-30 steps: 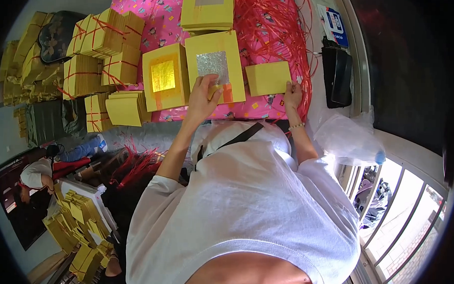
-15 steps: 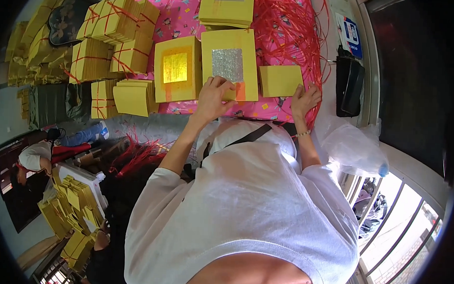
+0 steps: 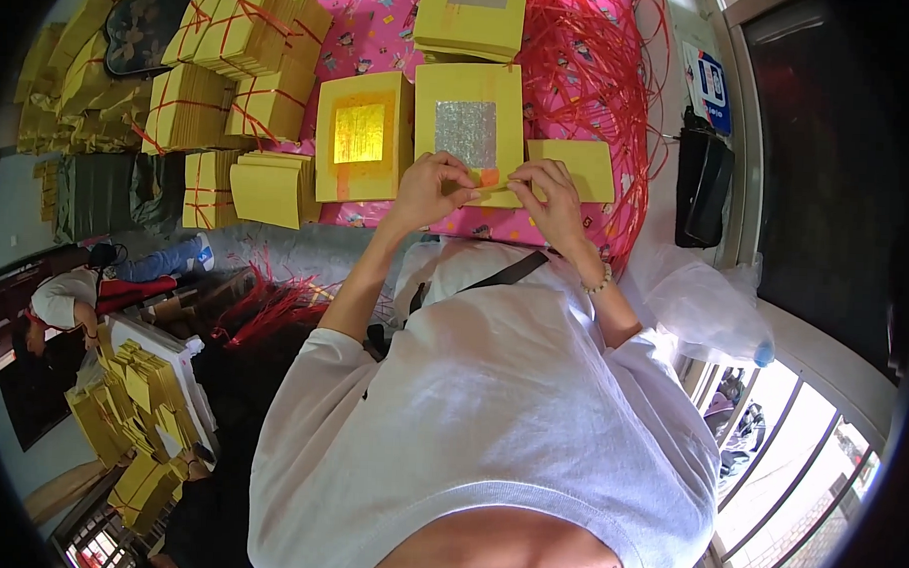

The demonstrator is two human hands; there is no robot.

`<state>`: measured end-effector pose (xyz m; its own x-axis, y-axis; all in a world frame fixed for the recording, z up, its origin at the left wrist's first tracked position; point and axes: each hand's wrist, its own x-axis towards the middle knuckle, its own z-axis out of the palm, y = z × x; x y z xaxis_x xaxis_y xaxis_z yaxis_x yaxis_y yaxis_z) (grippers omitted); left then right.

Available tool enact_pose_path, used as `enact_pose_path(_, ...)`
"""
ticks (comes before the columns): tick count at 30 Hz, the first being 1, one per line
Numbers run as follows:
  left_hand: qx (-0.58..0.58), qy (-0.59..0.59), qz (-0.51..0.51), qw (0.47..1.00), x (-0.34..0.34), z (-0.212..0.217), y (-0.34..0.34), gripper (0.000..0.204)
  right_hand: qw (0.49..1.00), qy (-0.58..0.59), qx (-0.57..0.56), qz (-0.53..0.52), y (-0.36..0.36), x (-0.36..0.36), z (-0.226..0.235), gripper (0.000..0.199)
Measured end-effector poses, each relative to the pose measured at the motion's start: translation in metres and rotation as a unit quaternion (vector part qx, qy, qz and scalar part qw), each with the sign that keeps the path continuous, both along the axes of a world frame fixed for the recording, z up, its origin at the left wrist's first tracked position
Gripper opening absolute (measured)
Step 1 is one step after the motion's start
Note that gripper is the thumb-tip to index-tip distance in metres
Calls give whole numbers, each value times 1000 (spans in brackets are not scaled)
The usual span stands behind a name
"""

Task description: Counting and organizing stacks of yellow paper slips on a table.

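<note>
- Currently the silver-square stack (image 3: 465, 124) of yellow paper lies near the front edge of the desk, on a pink patterned cover (image 3: 357, 217). Clock positions run from this stack, 12 = away from the wearer.
- Left hand (image 3: 430, 191) at 7, by the stack's near edge. Grip: fingers bent, thumb close under the fingertips; can't tell if anything is pinched.
- Right hand (image 3: 553, 200) at 4. Grip: fingertips drawn in toward the thumb at the near edge; can't tell what's between them.
- Orange patch (image 3: 489, 178) at 5, between the hands.
- Gold-square stack (image 3: 358, 132) at 9, just beside.
- Plain yellow stack (image 3: 591, 167) between 3 and 4, partly behind the right hand.
- Grey-square stack (image 3: 468, 32) at 12.
- Red strips (image 3: 592, 79) at 2, tangled.
- Red-tied bundles (image 3: 245, 36) around 10; untied stack (image 3: 268, 189) between 8 and 9.
- Black case (image 3: 703, 188) between 3 and 4; clear plastic bag (image 3: 709, 308) at 4.
- Another person (image 3: 68, 301) at 8, well apart, near more yellow stacks (image 3: 135, 393).
</note>
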<state>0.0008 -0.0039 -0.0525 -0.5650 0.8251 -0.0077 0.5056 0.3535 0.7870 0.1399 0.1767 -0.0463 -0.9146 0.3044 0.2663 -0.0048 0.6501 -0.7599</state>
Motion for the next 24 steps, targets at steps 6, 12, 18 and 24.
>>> enact_pose_path(6,6,-38,4,999,-3,-5,-2,13,998,-35,-52,5,3,-12,0,10)
enact_pose_path(12,6,-70,1,998,-4,-5,-1,13,986,-61,-153,12,4,-13,-4,8)
enact_pose_path(18,0,-59,0,998,-4,-6,0,11,978,-70,-198,5,4,-11,-10,8)
enact_pose_path(24,-8,-51,-3,999,-3,-3,1,11,972,-74,-221,9,5,-11,-16,7)
